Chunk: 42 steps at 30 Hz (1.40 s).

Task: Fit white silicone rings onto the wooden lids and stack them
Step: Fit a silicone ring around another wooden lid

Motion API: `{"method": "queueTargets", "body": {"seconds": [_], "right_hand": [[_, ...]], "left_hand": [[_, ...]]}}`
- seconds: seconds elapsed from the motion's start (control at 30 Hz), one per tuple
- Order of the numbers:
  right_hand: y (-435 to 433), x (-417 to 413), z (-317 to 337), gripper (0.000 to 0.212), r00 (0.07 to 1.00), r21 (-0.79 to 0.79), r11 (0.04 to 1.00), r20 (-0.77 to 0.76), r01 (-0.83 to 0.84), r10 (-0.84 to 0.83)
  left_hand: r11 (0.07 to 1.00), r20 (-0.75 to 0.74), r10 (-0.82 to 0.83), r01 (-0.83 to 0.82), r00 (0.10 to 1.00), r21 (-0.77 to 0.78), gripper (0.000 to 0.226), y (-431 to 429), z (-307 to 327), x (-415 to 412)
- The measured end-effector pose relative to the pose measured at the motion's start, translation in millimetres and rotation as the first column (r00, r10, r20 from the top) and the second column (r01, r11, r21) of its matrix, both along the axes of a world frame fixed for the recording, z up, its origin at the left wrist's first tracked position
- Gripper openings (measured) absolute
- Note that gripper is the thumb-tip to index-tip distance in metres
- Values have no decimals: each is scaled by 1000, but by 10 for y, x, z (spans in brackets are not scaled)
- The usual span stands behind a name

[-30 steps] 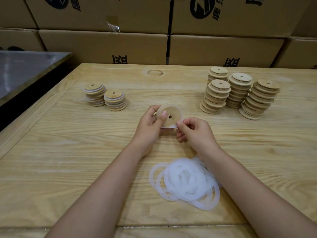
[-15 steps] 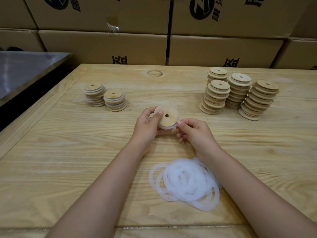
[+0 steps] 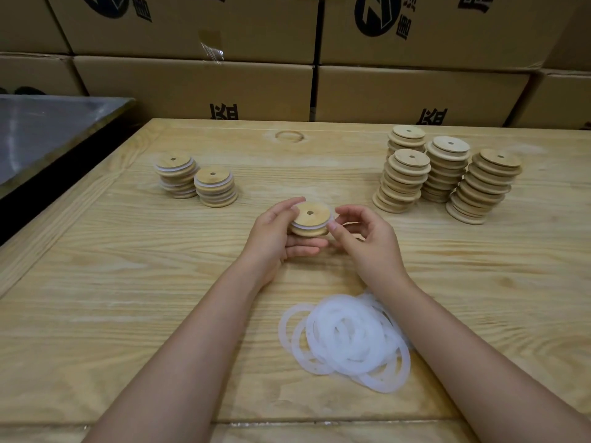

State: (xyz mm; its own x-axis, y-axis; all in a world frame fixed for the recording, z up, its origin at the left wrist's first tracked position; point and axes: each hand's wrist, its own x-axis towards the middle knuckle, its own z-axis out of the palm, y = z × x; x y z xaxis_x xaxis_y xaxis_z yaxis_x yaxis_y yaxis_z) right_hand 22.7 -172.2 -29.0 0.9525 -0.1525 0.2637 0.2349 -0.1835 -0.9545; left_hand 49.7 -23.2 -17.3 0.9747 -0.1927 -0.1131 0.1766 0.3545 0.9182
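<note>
Since a second ago the wooden lid [image 3: 309, 215] has tipped from facing me to lying level, with a white ring [image 3: 299, 226] round its rim. Of my hands, the left hand [image 3: 276, 233] grips it from 9 o'clock and the right hand [image 3: 367, 241] pinches its 3 o'clock edge, above the counter [image 3: 128, 282] centre. Loose rings [image 3: 348, 337] lie at 6 o'clock.

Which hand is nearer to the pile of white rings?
Right. The right hand is just beyond the ring pile; the left hand is farther left, holding the lid.

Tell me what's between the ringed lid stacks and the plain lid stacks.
Head view: the left hand and right hand holding a ringed lid; otherwise bare table.
</note>
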Motion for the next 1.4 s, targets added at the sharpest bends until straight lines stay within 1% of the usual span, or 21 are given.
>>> {"method": "queueTargets", "body": {"seconds": [0.1,0.2,0.33,0.4,0.5,0.57,0.67,0.73,0.8,0.87,0.93,1.0,1.1,1.17,1.23,1.33,1.4], "right_hand": [[-6,12,-5,23,1000,14,1000,-14,-28,28],[-2,16,-10,16,998,54,998,-45,-38,40],[-30,24,3,10,993,149,988,-102,-48,64],[-43,27,16,8,987,221,973,-128,-67,97],[-55,43,45,12,970,373,925,-187,-73,152],[-90,58,73,14,948,458,884,-228,-97,223],[-125,60,109,25,871,550,805,-259,-222,417],[-109,56,113,29,849,562,787,-260,-254,460],[-85,57,98,28,873,566,792,-239,-231,425],[-65,56,79,27,907,534,822,-220,-197,360],[-41,54,63,27,927,471,862,-204,-187,313],[-18,52,55,28,937,447,877,-193,-179,290],[-1,61,58,28,941,450,879,-200,-158,272],[2,58,66,27,938,432,887,-209,-165,276],[4,56,68,25,934,407,896,-216,-177,283],[0,59,71,23,931,405,896,-222,-183,290],[-6,65,67,21,929,405,895,-224,-187,295]], "left_hand": [[1000,16,-17,17,1000,-8,24,8,-8,-1],[999,16,-36,36,999,-27,22,17,-10,-7],[993,48,-107,109,993,-43,25,27,-20,-21],[993,42,-106,108,993,-52,30,34,-22,-18],[992,28,-117,119,993,-50,32,40,-18,-11],[991,30,-137,137,990,-8,32,43,-8,-15],[991,66,-119,114,991,64,32,45,0,-19],[995,77,-77,72,994,70,30,35,1,-20],[997,65,-44,39,997,72,29,11,11,-25],[994,56,-38,32,998,104,28,-19,18,-32],[992,44,-16,10,999,124,36,-41,4,-30],[993,27,47,-50,999,110,42,-49,-16,-18],[966,80,224,-232,971,112,38,-16,-26,21],[915,148,369,-386,918,114,35,68,-8,78],[860,172,490,-506,855,64,37,197,40,145],[770,117,632,-637,766,15,40,409,130,263],[720,66,691,-693,720,20,40,536,196,357]]}}
